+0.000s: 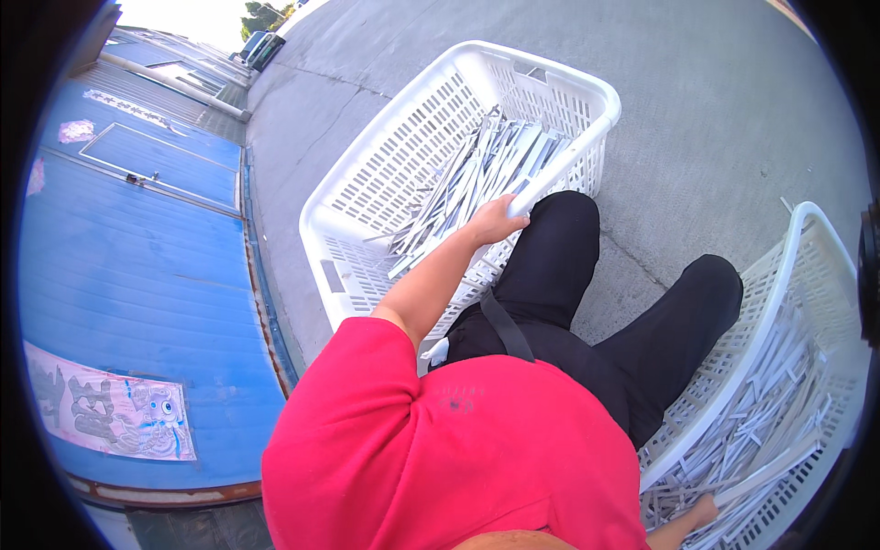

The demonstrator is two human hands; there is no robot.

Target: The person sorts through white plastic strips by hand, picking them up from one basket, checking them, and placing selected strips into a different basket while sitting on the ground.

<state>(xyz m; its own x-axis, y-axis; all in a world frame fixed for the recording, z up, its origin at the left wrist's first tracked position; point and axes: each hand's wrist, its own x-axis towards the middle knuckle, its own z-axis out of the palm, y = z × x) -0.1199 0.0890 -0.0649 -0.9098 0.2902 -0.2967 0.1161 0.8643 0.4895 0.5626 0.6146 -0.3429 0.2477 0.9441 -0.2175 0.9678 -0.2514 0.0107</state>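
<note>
A white plastic laundry-style basket (316, 215) with slotted walls stands ahead of me, tilted in view. Long thin white and grey strips (477, 174) lie heaped in it. My left hand (496, 221) is closed over the near rim of this basket, its fingers partly hidden. To my right is a second white slotted basket (724, 399), filled with more such strips (733, 449). Down inside it, at the lower right, my right hand (703, 511) is closed on the end of a wider flat white strip (770, 472); most of its fingers are hidden.
My black-trousered legs (559, 257) are between the two baskets. Grey concrete ground (715, 101) spreads ahead. On the left runs a blue metal wall (156, 275) with a door and a poster (115, 408). A dark vehicle (263, 50) is parked far off.
</note>
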